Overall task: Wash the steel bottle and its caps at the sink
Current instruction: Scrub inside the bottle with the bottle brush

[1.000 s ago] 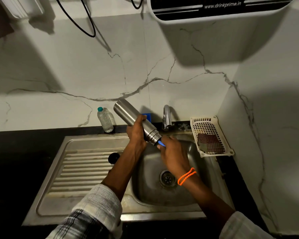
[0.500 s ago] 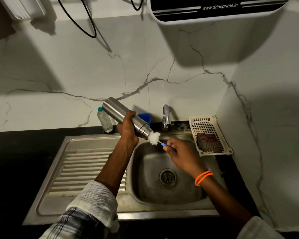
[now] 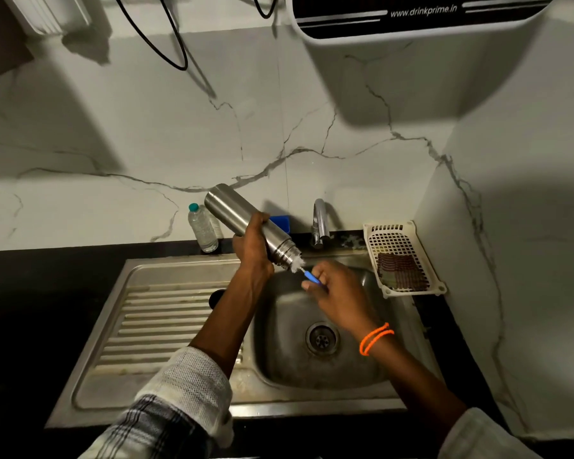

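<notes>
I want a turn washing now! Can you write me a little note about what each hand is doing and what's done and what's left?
Left hand grips the steel bottle, tilted mouth-down over the sink.
Right hand pinches the blue-handled brush; its white bristles sit at the bottle's mouth.
A dark round thing, perhaps a cap, lies on the drainboard.
Done: bottle open, scrubbing under way.
Left: probably finishing the scrub, rinsing at the tap, washing the caps.
</notes>
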